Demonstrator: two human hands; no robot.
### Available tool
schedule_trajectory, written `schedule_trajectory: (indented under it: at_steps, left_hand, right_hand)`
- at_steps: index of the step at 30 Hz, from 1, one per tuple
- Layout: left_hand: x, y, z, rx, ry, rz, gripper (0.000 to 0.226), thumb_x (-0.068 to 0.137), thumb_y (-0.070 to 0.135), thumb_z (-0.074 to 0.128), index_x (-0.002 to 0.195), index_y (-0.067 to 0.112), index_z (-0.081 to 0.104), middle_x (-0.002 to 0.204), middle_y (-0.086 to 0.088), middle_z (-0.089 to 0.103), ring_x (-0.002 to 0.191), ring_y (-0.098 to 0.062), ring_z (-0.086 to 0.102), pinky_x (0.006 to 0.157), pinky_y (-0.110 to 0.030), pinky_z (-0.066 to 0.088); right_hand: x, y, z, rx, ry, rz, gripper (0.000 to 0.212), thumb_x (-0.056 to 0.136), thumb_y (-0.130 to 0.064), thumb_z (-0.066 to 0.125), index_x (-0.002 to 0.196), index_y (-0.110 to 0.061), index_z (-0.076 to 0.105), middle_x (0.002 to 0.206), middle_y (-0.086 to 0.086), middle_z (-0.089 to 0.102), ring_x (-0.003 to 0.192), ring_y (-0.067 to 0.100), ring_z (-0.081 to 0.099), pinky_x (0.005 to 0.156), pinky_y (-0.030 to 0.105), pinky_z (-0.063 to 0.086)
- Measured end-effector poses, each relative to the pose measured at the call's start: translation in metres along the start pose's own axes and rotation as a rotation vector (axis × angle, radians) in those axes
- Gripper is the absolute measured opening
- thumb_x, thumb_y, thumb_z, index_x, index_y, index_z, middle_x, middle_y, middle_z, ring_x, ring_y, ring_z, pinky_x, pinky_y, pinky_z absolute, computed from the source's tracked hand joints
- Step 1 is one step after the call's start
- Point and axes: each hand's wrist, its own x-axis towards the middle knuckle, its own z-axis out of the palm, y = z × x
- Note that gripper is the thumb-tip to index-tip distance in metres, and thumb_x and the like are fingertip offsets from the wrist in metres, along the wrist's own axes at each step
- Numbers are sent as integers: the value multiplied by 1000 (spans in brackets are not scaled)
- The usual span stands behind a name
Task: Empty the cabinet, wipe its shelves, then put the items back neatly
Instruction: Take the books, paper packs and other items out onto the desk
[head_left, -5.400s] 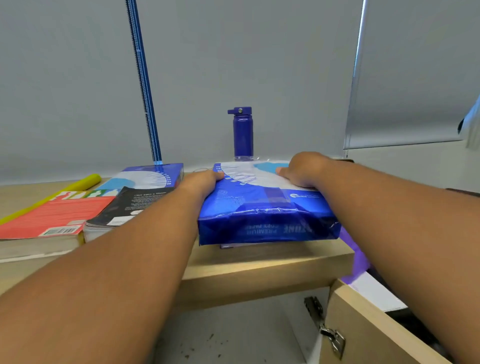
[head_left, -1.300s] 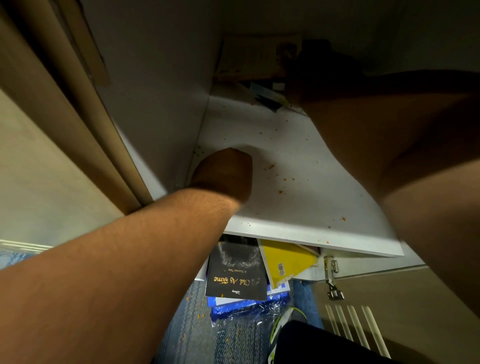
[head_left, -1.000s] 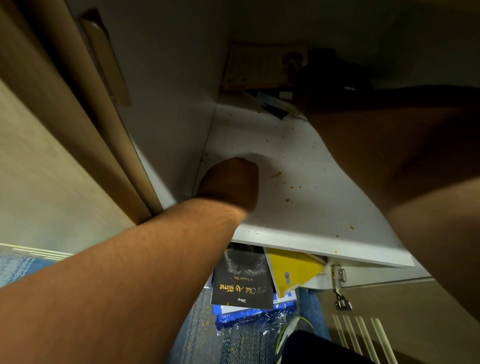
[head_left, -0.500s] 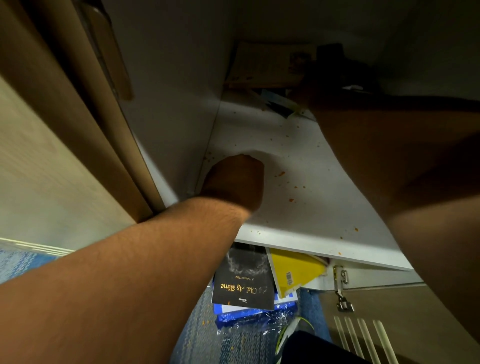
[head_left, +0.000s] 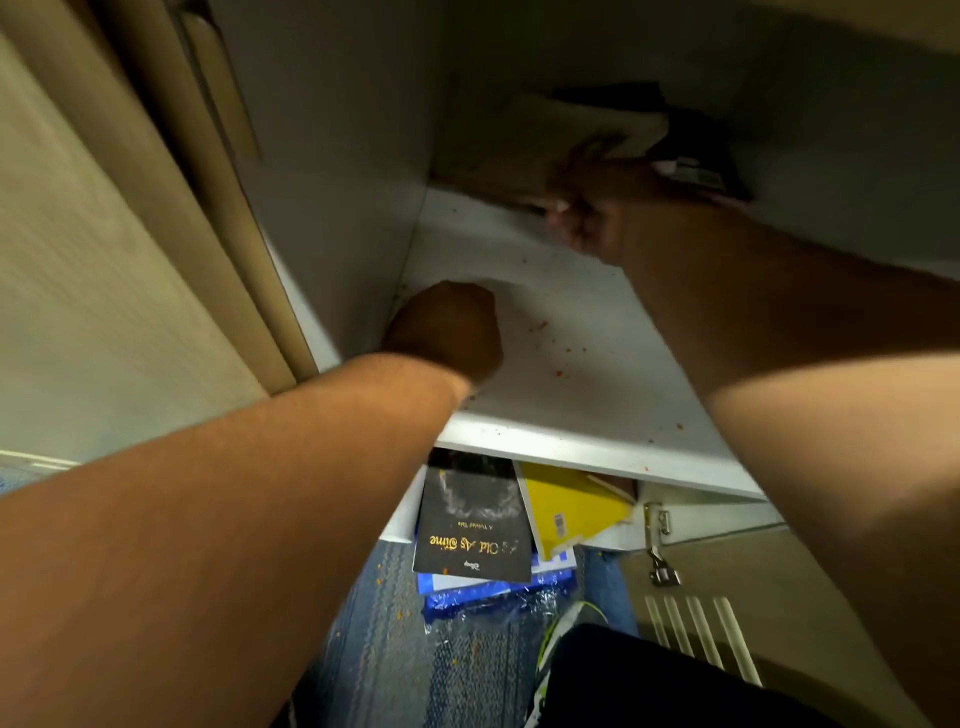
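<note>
I look into the open cabinet at its white shelf (head_left: 582, 400), which is speckled with orange crumbs. My left hand (head_left: 447, 327) rests as a fist on the shelf near the left wall, and nothing shows in it. My right hand (head_left: 592, 208) reaches to the dim back of the shelf and grips the lower edge of a tan book (head_left: 498, 150) leaning there. A dark item (head_left: 696, 150) lies beside that book, partly hidden by my hand and blurred.
Below the shelf, a black book (head_left: 475, 525) and a yellow book (head_left: 566, 509) lie on a blue wrapped paper ream (head_left: 488, 597) and stick out over the blue carpet. The left door (head_left: 104, 260) stands open; a hinge (head_left: 657, 540) hangs by the right door (head_left: 727, 597).
Earlier my hands set a blue ream on the cabinet top. Over the last second my right hand has closed on the tan book at the back and tilted it; my left fist has stayed put.
</note>
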Motion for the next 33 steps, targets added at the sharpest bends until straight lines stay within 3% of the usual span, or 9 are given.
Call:
schedule_trajectory:
  at_steps: [4, 6, 9, 10, 16, 19, 22, 28, 33]
  left_hand:
    - [-9, -6, -14, -193, 326, 29, 59, 93, 27, 22, 94, -6, 70, 97, -30, 68, 90, -45, 66, 76, -39, 50]
    - [-10, -2, -22, -665, 371, -73, 46, 96, 26, 40, 93, -9, 71, 84, -31, 68, 75, -45, 69, 63, -37, 58]
    - [-6, 10, -34, -1711, 45, -550, 26, 101, 21, 57, 122, 7, 64, 123, -19, 67, 108, -34, 67, 89, -42, 58]
    - [-9, 15, -34, -1827, -19, -633, 23, 102, 15, 57, 123, 8, 63, 128, -17, 65, 113, -32, 64, 93, -42, 55]
    - [-25, 16, -21, -1722, -39, -610, 10, 103, 17, 56, 111, 15, 62, 122, -9, 67, 107, -28, 65, 89, -46, 56]
    - [-37, 14, -19, -1705, -28, -545, 15, 104, 16, 55, 114, 20, 65, 119, -8, 71, 103, -26, 69, 81, -42, 59]
    - [-54, 21, -19, -1607, -6, -454, 15, 103, 18, 56, 104, 26, 68, 120, -6, 72, 106, -25, 70, 97, -44, 56]
    - [-50, 28, -45, -1327, 224, -153, 21, 93, 20, 69, 103, 36, 58, 117, -1, 72, 105, -21, 70, 96, -47, 56]
    - [-46, 35, -33, -1129, 145, -109, 24, 98, 12, 63, 118, 24, 59, 117, 2, 70, 108, -18, 66, 98, -36, 53]
  right_hand:
    - [-47, 44, 15, 49, -39, 93, 7, 94, -13, 66, 91, -13, 60, 78, 8, 65, 54, 14, 62, 49, 23, 50]
    - [-67, 66, 15, 138, -41, 98, 10, 92, -13, 69, 87, -13, 60, 71, 8, 64, 55, 16, 61, 51, 26, 47]
    - [-99, 88, 11, 152, -66, 131, 10, 89, -16, 73, 93, -14, 64, 73, 7, 69, 58, 16, 66, 51, 24, 52]
    - [-105, 94, 6, 165, -66, 157, 12, 88, -16, 74, 96, -14, 65, 79, 8, 70, 62, 17, 68, 52, 25, 54]
    - [-120, 91, -63, 360, 105, 176, 21, 84, -19, 78, 100, -7, 69, 90, 15, 76, 77, 27, 70, 73, 37, 62]
    - [-128, 91, -85, 155, 79, 196, 22, 84, -27, 79, 97, -12, 70, 98, 13, 75, 82, 27, 69, 68, 38, 62]
    - [-138, 102, -91, -79, 22, 137, 27, 86, -30, 78, 110, -20, 69, 110, 1, 74, 97, 19, 69, 57, 30, 58]
    - [-136, 87, -107, -207, 149, -233, 38, 84, -16, 79, 117, -25, 62, 115, -4, 73, 102, 15, 69, 90, 34, 55]
    - [-125, 110, -102, -473, 204, -194, 44, 89, -23, 73, 131, -26, 60, 126, -5, 68, 113, 19, 65, 97, 34, 51]
